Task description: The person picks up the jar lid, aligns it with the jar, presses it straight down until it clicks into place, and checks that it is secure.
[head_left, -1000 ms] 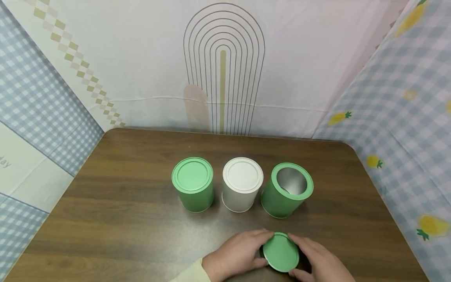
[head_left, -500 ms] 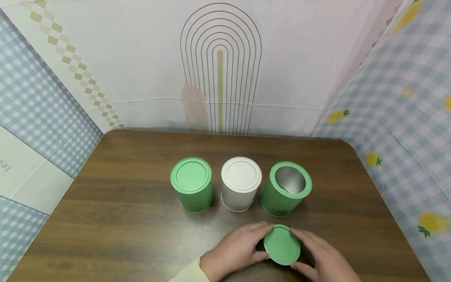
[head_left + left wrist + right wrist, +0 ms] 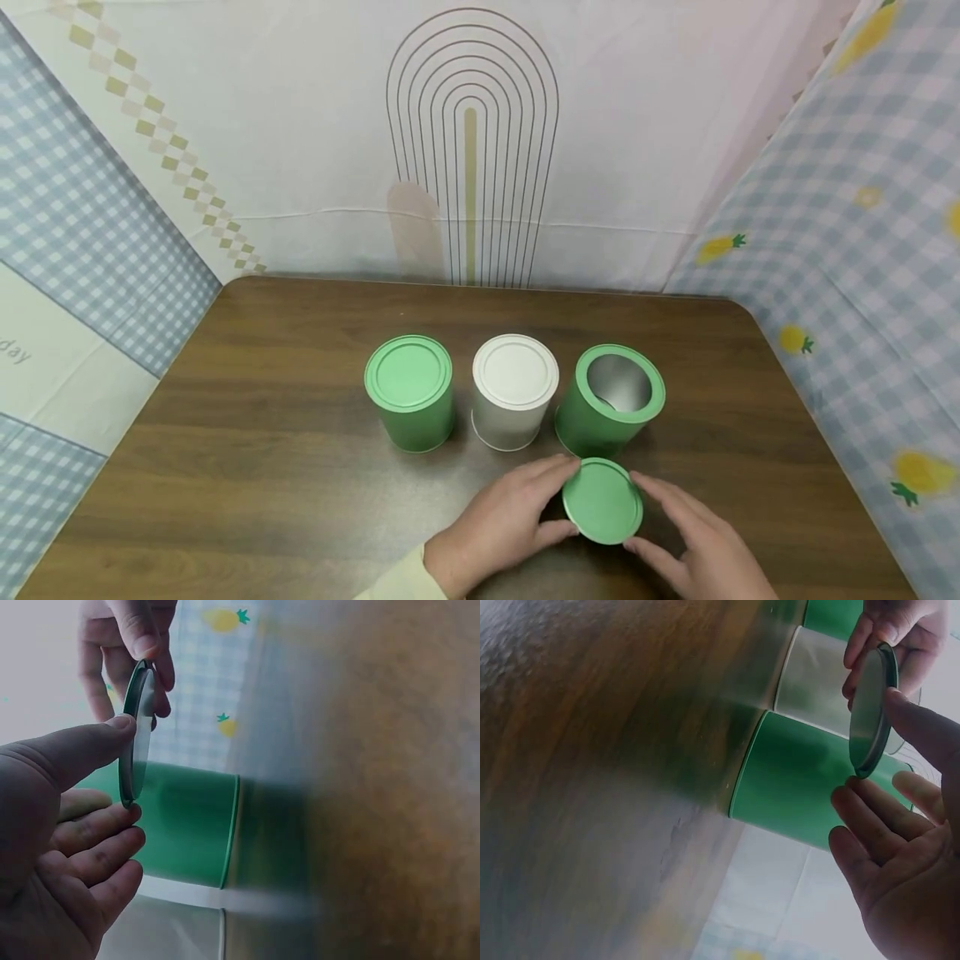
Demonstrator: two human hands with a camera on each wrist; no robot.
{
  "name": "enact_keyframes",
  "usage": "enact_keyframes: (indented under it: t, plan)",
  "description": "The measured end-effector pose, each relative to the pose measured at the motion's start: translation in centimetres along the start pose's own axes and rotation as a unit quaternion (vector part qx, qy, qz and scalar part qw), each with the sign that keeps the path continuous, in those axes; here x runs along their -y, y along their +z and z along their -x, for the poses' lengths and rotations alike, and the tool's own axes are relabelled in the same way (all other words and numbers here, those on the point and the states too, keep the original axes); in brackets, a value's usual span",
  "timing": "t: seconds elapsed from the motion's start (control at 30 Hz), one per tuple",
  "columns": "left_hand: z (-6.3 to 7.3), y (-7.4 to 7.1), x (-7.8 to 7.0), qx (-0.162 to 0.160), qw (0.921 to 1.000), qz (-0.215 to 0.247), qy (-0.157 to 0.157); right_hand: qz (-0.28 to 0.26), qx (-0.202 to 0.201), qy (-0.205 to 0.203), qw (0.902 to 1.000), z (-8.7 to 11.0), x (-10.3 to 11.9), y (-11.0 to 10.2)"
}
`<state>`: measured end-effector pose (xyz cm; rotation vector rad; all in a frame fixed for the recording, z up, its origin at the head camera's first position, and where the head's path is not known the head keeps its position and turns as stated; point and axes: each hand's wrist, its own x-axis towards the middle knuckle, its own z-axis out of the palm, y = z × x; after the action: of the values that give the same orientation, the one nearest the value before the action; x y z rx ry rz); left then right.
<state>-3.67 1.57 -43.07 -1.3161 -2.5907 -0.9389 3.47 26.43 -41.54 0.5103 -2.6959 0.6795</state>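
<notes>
both hands' fingers (image 3: 558, 472) pinch green lid (image 3: 602, 501) by rim, level, just before open green tin (image 3: 609, 403) on worktop (image 3: 262, 467).

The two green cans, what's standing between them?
A white can with its lid on stands between the closed green can and the open green can, per the head view.

head: high, looking down | wrists: close, table-level | shared: green lid (image 3: 602, 501)
</notes>
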Motion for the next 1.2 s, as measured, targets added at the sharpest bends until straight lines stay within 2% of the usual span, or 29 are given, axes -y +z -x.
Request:
enact_keyframes:
  t: [0.2, 0.37, 0.57, 0.73, 1.0, 1.2]
  plan:
    - [-0.3, -0.4, 0.0, -0.017, 0.9998, -0.008, -0.001, -0.009, -0.031, -0.008, 0.9995, -0.2, -0.1, -0.2]
    - [-0.4, -0.6, -0.1, -0.023, 0.9997, -0.011, 0.000, -0.023, -0.041, -0.016, 0.9988, -0.2, -0.1, -0.3]
    - [-0.6, -0.9, -0.2, -0.018, 0.9998, 0.004, -0.003, -0.020, -0.042, -0.006, 0.9989, -0.2, 0.0, -0.4]
    - [-0.6, -1.1, -0.2, -0.020, 0.9998, 0.002, -0.002, -0.028, -0.049, -0.017, 0.9982, -0.2, 0.1, -0.5]
    - [-0.5, -1.1, -0.3, -0.030, 0.9995, -0.003, 0.000, -0.017, -0.025, -0.007, 0.9995, -0.2, 0.1, -0.8]
    - [-0.6, -1.3, -0.4, -0.032, 0.9995, 0.005, -0.001, -0.024, -0.031, -0.010, 0.9992, -0.3, 0.1, -0.8]
